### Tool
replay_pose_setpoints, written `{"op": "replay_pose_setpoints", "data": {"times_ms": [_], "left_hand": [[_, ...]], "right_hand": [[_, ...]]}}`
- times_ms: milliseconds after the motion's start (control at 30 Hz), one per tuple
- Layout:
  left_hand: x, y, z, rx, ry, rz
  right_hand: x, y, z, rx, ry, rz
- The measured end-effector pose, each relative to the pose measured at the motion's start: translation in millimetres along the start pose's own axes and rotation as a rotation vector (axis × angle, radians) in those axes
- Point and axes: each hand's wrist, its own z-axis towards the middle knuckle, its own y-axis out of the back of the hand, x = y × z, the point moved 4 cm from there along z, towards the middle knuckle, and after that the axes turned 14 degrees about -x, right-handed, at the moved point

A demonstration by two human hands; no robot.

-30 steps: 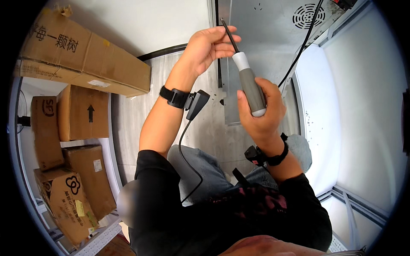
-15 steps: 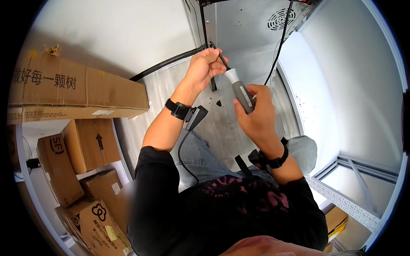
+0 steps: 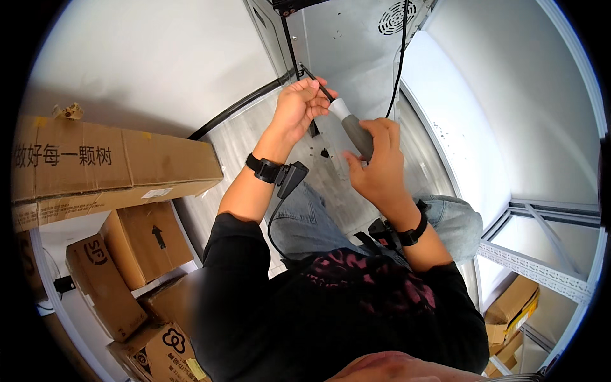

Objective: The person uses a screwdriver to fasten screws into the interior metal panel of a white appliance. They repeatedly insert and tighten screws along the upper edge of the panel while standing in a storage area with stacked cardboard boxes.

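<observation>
Head view: what lies nearest the person?

"The right hand (image 3: 385,170), closed on the screwdriver (image 3: 354,129), gripping the rear of its grey handle (image 3: 361,141) between thumb and fingers."

"Which way does the tool run from there?"

"Forward and to the left: its long axis slants away from the right palm, through a white collar (image 3: 340,109), into a dark shaft (image 3: 323,90)."

"And the left hand (image 3: 296,109)?"

"Farther out, loosely closed about the shaft, thumb and fingers on either side; how firmly it presses, I can't tell. It's the hand nearer the tip (image 3: 303,67)."

"What is at the tip?"

"The left edge of the metal panel (image 3: 344,56); actual contact is too small to make out."

"Beyond?"

"A black cable (image 3: 400,67) hanging in front of the panel, and a round vent (image 3: 396,18) farther off"
</observation>
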Motion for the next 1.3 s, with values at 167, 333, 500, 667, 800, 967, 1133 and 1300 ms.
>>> {"op": "replay_pose_setpoints", "data": {"times_ms": [167,333,500,667,800,967,1133,1300], "left_hand": [[-1,2,4,0.095,0.002,0.009],[-5,-13,-14,0.282,0.047,-0.076],[6,-9,-19,0.366,-0.042,-0.061],[12,-3,-9,0.389,-0.031,-0.068],[10,-14,-16,0.297,-0.007,-0.028],[12,-13,-17,0.291,-0.054,-0.037],[20,-6,-11,0.342,-0.054,-0.089],[22,-10,-16,0.312,-0.009,-0.136]], "right_hand": [[-7,-2,-10,-0.155,0.319,-0.071],[-10,-6,-15,-0.105,0.256,-0.117],[-11,-6,-15,-0.101,0.28,-0.054],[-8,-2,-15,-0.209,0.431,0.017],[-6,3,-15,-0.106,0.447,-0.081],[-21,-1,-14,0.101,0.221,-0.152],[-9,1,-9,0.132,0.216,-0.12],[-7,5,-14,0.135,0.271,-0.099]]}}
